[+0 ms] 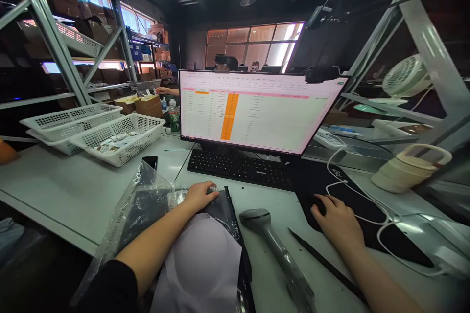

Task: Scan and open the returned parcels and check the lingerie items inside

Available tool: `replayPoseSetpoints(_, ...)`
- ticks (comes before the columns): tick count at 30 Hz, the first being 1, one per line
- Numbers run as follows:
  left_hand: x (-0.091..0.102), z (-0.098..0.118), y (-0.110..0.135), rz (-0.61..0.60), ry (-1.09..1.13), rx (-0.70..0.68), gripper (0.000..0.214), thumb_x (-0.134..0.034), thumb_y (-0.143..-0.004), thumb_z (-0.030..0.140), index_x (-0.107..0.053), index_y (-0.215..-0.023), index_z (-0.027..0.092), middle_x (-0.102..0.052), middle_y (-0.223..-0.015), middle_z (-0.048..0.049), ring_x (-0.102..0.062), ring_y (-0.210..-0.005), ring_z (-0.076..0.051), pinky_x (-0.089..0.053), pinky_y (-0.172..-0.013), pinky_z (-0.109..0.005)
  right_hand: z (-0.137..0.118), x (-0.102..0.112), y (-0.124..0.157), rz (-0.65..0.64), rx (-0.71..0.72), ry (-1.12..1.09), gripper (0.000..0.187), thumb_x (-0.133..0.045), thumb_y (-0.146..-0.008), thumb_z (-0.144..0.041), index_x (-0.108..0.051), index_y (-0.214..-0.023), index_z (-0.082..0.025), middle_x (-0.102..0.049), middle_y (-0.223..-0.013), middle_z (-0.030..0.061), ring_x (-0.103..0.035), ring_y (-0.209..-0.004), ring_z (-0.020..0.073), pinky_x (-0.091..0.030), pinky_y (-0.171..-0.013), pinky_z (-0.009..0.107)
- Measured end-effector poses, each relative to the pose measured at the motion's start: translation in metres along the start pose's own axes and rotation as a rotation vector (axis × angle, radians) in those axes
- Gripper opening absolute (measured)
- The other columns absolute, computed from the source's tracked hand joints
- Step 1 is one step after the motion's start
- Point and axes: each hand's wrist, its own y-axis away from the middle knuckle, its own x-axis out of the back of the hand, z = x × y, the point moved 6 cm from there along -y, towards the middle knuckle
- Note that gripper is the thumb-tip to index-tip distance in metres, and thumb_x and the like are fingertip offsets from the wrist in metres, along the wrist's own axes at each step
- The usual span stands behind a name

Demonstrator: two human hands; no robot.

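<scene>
My left hand (200, 194) rests palm down on a clear plastic bag (147, 195) holding dark fabric; its fingers are curled over the bag's top edge. A pale lilac padded garment (201, 264) lies under my forearm. My right hand (336, 217) is cupped over a black mouse (316, 204) on a black mouse pad (352, 195). A grey handheld barcode scanner (273, 244) lies on the table between my hands. Ahead stand a black keyboard (240, 166) and a monitor (257, 110) showing a spreadsheet with an orange column.
White mesh baskets (110, 139) sit at the left, a black phone (150, 161) beside them. A dark thin stick (323, 261) lies by the scanner. White cables (367, 200) cross the mouse pad. A beige cup (407, 168), a fan (406, 76) and metal shelving stand right. Another person's hand (161, 91) shows far back.
</scene>
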Motion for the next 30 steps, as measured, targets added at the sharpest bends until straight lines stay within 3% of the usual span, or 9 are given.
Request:
replayPoseSetpoints(10, -0.003, -0.008, -0.004, 0.041, 0.068, -0.016, 0.036, -0.055, -0.093, 0.047, -0.071, -0.118, 0.027, -0.075, -0.114, -0.0042, -0.068, -0.101, -0.025, -0.045, -0.081, -0.031, 0.003, -0.003, -0.001, -0.006, -0.02, -0.003, 0.047, -0.048, -0.09, -0.039, -0.072, -0.121, -0.014, -0.063, -0.123, 0.0189, -0.062, -0.096, 0.0337, -0.054, -0.085, 0.048)
replayPoseSetpoints(13, -0.005, -0.01, -0.006, 0.04, 0.081, -0.056, 0.037, -0.044, -0.098, 0.046, -0.073, -0.1, 0.023, -0.075, -0.102, -0.0044, -0.066, -0.095, -0.023, -0.043, -0.078, -0.029, 0.0, 0.001, 0.0, 0.001, -0.02, 0.008, 0.045, -0.048, -0.092, -0.036, -0.069, -0.126, -0.014, -0.063, -0.125, 0.0188, -0.063, -0.098, 0.0325, -0.054, -0.088, 0.047)
replayPoseSetpoints(16, -0.007, -0.012, -0.009, 0.052, 0.081, -0.076, 0.048, -0.035, -0.1, 0.047, -0.065, -0.075, 0.02, -0.07, -0.085, -0.0065, -0.063, -0.084, -0.022, -0.039, -0.072, -0.03, -0.002, 0.005, 0.001, -0.006, -0.047, 0.026, 0.043, -0.047, -0.096, -0.033, -0.068, -0.127, -0.013, -0.063, -0.128, 0.019, -0.064, -0.098, 0.0318, -0.055, -0.087, 0.046)
replayPoseSetpoints(20, -0.007, -0.015, -0.012, 0.068, 0.088, -0.079, 0.05, -0.035, -0.098, 0.052, -0.055, -0.065, 0.02, -0.063, -0.078, -0.0059, -0.059, -0.077, -0.022, -0.035, -0.068, -0.031, -0.004, 0.009, 0.002, 0.005, -0.067, 0.03, 0.039, -0.049, -0.097, -0.03, -0.067, -0.127, -0.013, -0.062, -0.129, 0.0191, -0.064, -0.1, 0.0311, -0.055, -0.087, 0.045)
replayPoseSetpoints(24, -0.007, -0.014, -0.011, 0.043, 0.107, -0.093, 0.048, -0.037, -0.096, 0.053, -0.059, -0.07, 0.02, -0.066, -0.08, -0.0056, -0.061, -0.081, -0.022, -0.037, -0.07, -0.031, -0.004, 0.009, 0.002, -0.004, -0.076, 0.026, 0.037, -0.051, -0.097, -0.029, -0.068, -0.126, -0.014, -0.062, -0.13, 0.0186, -0.064, -0.103, 0.031, -0.055, -0.088, 0.044)
replayPoseSetpoints(30, -0.007, -0.01, -0.008, 0.001, 0.138, -0.106, 0.043, -0.038, -0.097, 0.05, -0.07, -0.096, 0.021, -0.073, -0.104, -0.0063, -0.065, -0.101, -0.025, -0.043, -0.083, -0.032, -0.004, 0.01, 0.002, -0.016, -0.079, 0.012, 0.035, -0.053, -0.097, -0.028, -0.069, -0.125, -0.015, -0.063, -0.13, 0.0169, -0.064, -0.105, 0.0307, -0.055, -0.09, 0.045)
